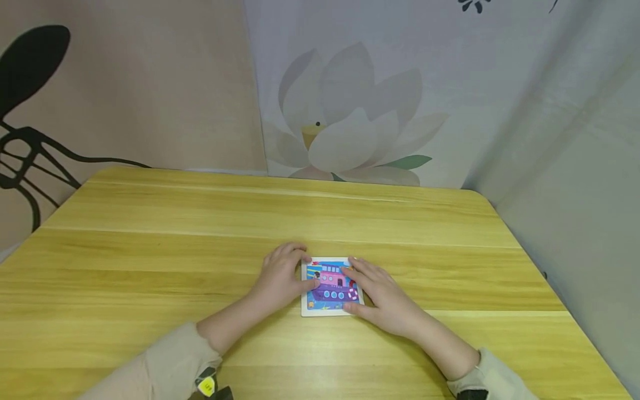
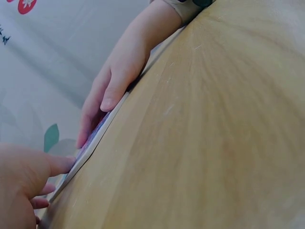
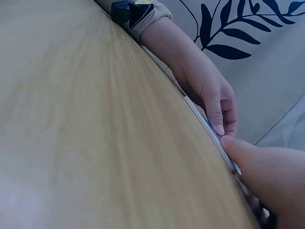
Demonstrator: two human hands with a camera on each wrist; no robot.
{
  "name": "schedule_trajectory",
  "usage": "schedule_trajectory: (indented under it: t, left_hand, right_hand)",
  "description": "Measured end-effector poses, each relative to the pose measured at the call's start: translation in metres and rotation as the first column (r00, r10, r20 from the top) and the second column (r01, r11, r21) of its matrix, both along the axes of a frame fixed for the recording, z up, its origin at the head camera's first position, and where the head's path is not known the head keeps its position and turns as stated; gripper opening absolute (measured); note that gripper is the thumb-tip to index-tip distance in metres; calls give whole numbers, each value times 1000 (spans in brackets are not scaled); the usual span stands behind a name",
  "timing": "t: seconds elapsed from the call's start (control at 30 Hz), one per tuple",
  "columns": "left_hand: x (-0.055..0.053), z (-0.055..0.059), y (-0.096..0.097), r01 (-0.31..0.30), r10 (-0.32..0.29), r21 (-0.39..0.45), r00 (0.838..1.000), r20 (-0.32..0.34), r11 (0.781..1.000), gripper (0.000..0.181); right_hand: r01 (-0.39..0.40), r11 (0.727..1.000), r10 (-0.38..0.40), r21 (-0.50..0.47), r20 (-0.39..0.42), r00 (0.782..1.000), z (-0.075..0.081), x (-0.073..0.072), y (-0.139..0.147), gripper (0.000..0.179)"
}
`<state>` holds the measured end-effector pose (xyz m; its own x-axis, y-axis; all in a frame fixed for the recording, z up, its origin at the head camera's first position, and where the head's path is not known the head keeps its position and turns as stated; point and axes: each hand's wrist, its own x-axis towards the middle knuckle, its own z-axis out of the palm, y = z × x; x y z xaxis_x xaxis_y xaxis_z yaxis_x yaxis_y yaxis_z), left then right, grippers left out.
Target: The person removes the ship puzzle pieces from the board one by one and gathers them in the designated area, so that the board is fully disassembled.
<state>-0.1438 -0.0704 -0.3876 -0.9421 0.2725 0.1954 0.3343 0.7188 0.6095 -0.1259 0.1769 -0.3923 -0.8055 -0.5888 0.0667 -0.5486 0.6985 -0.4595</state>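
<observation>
A flat, square picture board (image 1: pixel 331 296) with a white border lies on the wooden table, showing a pink and purple ship on blue. My left hand (image 1: pixel 282 278) grips its left side, thumb on the picture and fingers curled at the far left corner. Over the right side rests my right hand (image 1: pixel 382 294), its fingers fairly straight across the picture and the thumb near the front edge. In the left wrist view the board (image 2: pixel 95 138) appears edge-on, flat against the tabletop. Part of the picture is hidden under the fingers.
The wooden table (image 1: pixel 200 244) has rounded far corners. Behind it hangs a pale curtain (image 1: pixel 350 111) printed with a large flower. A black chair-like shape (image 1: pixel 30 133) shows at the far left, and a grey curtain (image 1: pixel 575 166) runs along the right.
</observation>
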Motion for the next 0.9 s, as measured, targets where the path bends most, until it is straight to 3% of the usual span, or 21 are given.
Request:
schedule_trajectory:
  t: [0.33, 0.67, 0.9]
  left_hand:
    - [1, 3, 0, -15, 10, -83, 998, -59, 996, 47]
    - [3, 8, 1, -2, -26, -205, 991, -132, 979, 45]
    - [3, 10, 1, 13, -41, -227, 992, -117, 974, 44]
  right_hand:
    - [8, 1000, -8, 7, 10, 1000, 1, 0, -1, 71]
    - [0, 1000, 0, 11, 6, 1000, 1, -1, 1, 72]
    - [-2, 1000, 2, 11, 8, 1000, 1, -1, 0, 72]
